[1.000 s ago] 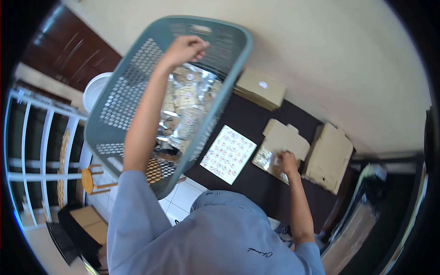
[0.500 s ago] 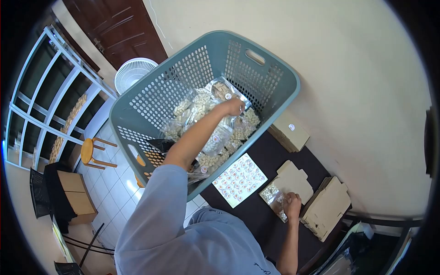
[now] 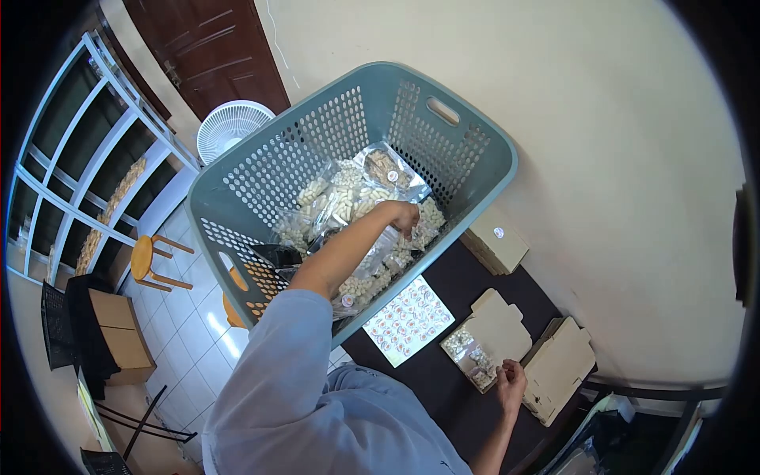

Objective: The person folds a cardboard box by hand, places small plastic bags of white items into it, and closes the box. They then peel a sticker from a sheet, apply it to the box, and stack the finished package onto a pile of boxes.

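My left hand [image 3: 402,215] reaches down into a grey-green laundry basket [image 3: 317,131]. Its fingers close on a clear bag of pale pieces [image 3: 427,226] among several like it, though the fingertips are partly hidden. Above it lies a silver-backed pouch [image 3: 389,170] with a round sticker. At lower right, my right hand [image 3: 511,378] is loosely open with fingers bent, beside an open cardboard box [image 3: 499,324]. Inside the box lies a clear packet of small pale pieces [image 3: 475,356]; I see nothing held in that hand.
A sheet of round stickers [image 3: 408,321] lies on the dark table [image 3: 443,289] beside the basket. More cardboard boxes [image 3: 558,368] stand at the right, and another box [image 3: 497,237] is near the wall. A wooden stool [image 3: 142,257], white fan [image 3: 229,131] and shelf [image 3: 87,158] are at left.
My left hand has moved from the silver-backed pouch down toward the bags nearer the basket's right side. My right hand has drawn back from the packet to the box's edge.
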Demonstrator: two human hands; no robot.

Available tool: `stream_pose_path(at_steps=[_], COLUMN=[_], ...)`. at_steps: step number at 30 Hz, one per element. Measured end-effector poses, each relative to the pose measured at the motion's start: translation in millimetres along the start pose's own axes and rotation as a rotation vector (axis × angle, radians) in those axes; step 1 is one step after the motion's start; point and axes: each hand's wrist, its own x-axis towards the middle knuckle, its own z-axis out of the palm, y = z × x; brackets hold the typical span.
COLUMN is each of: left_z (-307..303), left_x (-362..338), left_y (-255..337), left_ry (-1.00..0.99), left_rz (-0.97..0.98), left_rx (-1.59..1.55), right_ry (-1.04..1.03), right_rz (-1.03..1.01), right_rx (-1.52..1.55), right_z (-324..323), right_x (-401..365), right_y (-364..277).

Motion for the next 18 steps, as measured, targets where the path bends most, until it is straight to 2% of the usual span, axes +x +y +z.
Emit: stream_pose_path(at_steps=[3, 5, 6, 8, 9, 11, 13, 15, 16, 18], left_z=[-8.6, -12.6, -17.6, -30.4, -38.8, -74.3, -99.7, -120.8, -125.4, -129.1], left_x=[-1.4, -0.2, -4.5, -10.2, -11.3, -50.4, -66.9, -102.8, -113.8, -133.2], left_y=[-7.3, -15.6, -16.1, -15.7, -12.5, 24.4, 52.4, 99.6, 119.2, 159.3], left_ry=[-0.043, 0.224, 0.224, 0.359, 0.412, 0.498, 0.668, 0.682, 0.659, 0.773], left_rz=[-0.103, 0.052, 0.053, 0.263, 0.289, 0.367, 0.501, 0.583, 0.609, 0.749], left_rx=[-0.159, -0.007, -0.002, -0.008, -0.082, -0.26, -0.423, -0.651, -0.643, -0.71], right_ry=[-0.011, -0.019, -0.035, -0.038, -0.065, -0.081, -0.036, 0.005, 0.055, 0.141], right_rz=[0.011, 0.052, 0.027, 0.008, -0.012, -0.049, -0.06, -0.077, -0.143, -0.201], right_rx=[0.04, 0.077, 0.072, 0.069, 0.077, 0.153, 0.189, 0.229, 0.295, 0.356], right_z=[0.1, -0.1, -1.4, -5.0, -7.4, -15.0, -23.4, -30.4, -34.7, -45.4], right_x=[3.5, 5.2, 5.7, 7.7, 8.9, 9.0, 12.4, 16.4, 16.9, 15.5], right_y=[-5.7, -13.3, -19.0, -30.7, -36.9, -61.3, -84.9, -113.6, -132.5, -166.6])
